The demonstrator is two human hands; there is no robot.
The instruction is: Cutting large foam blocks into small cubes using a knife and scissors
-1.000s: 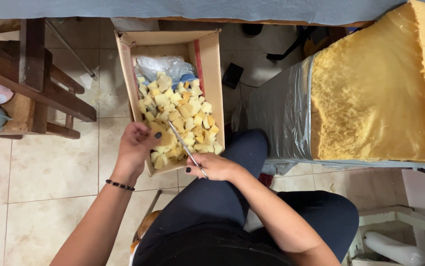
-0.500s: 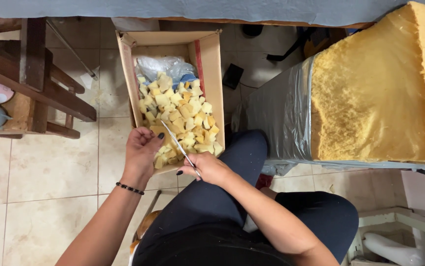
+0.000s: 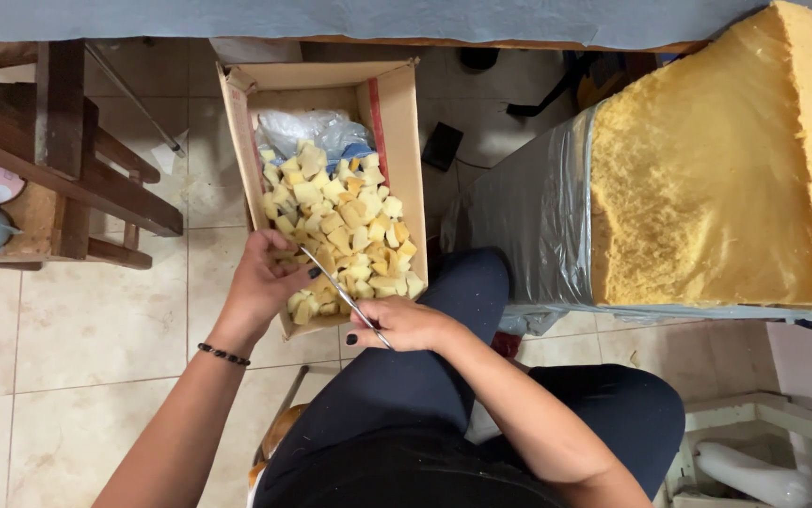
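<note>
Right hand (image 3: 404, 325) is clenched round the handles of a pair of slim metal scissors (image 3: 342, 293), blades slanting up and left over the near end of the open brown cardboard box (image 3: 397, 103) on the tiled floor (image 3: 95, 329). Left hand (image 3: 263, 280), thin black bracelet (image 3: 223, 354) at the wrist, curls its fingers at the blade tips, pinching something small there; what exactly, I cannot tell, it's hidden by the fingers. Just beyond both hands, the box is heaped with small yellow foam cubes (image 3: 345, 221), a crumpled clear plastic bag (image 3: 307, 127) at its far end. Off to the right, well apart from the hands, a big yellow foam block (image 3: 716, 169) sits on grey plastic sheeting (image 3: 533, 216).
</note>
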